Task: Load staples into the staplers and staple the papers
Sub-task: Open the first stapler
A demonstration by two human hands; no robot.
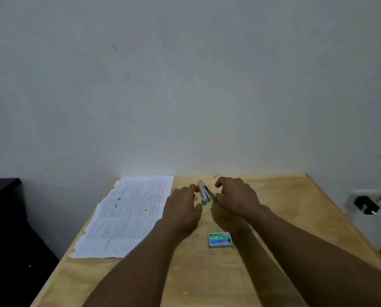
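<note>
A small white stapler (pixel 204 192) with a blue tip sits at the far middle of the wooden table (pixel 284 218), its two arms spread apart in a V. My left hand (pixel 183 209) touches the stapler's white arm with its fingertips. My right hand (pixel 237 196) pinches the dark metal arm with thumb and curled fingers. A stack of printed papers (pixel 127 216) lies flat to the left of my hands. A green box of staples (pixel 220 239) rests closed on the table, nearer to me, under my right forearm's line.
A plain grey wall rises right behind the table's far edge. A dark cabinet (pixel 5 229) stands left of the table. On the right wall is a socket with a black plug (pixel 366 203).
</note>
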